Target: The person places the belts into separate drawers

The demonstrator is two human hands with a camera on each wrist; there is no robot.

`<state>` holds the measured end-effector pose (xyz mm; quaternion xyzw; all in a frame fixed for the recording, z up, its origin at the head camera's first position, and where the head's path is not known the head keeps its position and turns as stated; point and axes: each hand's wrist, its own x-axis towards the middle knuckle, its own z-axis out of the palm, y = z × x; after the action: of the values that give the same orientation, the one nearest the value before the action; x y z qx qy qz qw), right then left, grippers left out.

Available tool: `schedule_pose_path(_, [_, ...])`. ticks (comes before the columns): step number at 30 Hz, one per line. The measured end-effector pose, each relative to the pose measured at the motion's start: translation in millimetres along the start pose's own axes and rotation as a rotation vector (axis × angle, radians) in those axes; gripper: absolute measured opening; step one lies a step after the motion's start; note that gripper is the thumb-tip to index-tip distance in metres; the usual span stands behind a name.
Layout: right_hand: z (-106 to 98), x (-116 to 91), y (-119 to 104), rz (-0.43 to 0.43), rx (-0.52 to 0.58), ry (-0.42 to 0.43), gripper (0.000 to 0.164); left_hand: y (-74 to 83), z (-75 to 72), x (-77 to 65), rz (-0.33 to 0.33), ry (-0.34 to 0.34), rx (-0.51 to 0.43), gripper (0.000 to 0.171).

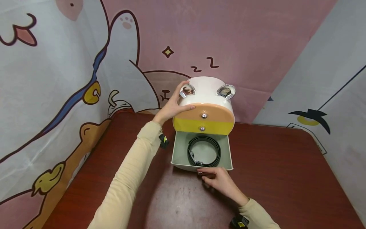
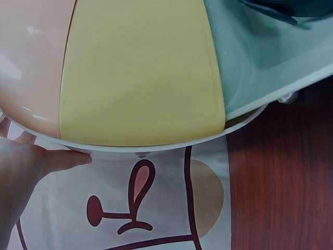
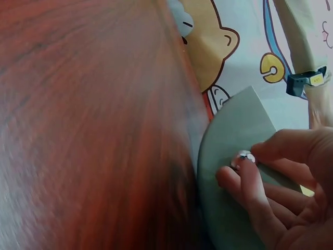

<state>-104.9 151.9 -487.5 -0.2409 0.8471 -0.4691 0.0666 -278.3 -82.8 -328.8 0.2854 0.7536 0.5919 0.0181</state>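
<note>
A small white drawer cabinet (image 1: 206, 90) with two silver ears (image 1: 226, 91) stands on the table. My left hand (image 1: 174, 105) grips its upper left corner, thumb along the front edge and fingers by the left ear. The orange drawer (image 1: 213, 112) and yellow drawer (image 1: 213, 126) are pushed in. Below them the grey-green drawer (image 1: 178, 149) is pulled far out, with a coiled black belt (image 1: 218, 152) and its silver buckle inside. My right hand (image 1: 221, 181) pinches that drawer's round silver knob (image 3: 242, 158) between thumb and fingers.
The dark red-brown wooden table (image 1: 286, 165) spreads out on both sides of the cabinet. Behind it hangs a cartoon-printed cloth (image 1: 243, 38). Dark devices are strapped to both wrists, one showing below the left sleeve (image 1: 143, 149).
</note>
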Motion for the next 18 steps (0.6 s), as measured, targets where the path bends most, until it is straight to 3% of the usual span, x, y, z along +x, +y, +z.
schedule_pose_path(7, [7.9, 6.4, -0.7, -0.038, -0.103, 0.186, 0.019, 0.3, -0.3, -0.5, 0.013, 0.001, -0.007, 0.092])
schedule_pose_path(11, [9.4, 13.1, 0.3, -0.020, -0.095, 0.281, 0.018, 0.8, 0.2, -1.0, 0.021, 0.002, -0.010, 0.092])
schedule_pose_path(18, [11.9, 24.0, 2.4, 0.011, -0.036, 0.346, 0.019, 0.9, 0.3, -1.6, 0.051, -0.002, -0.016, 0.092])
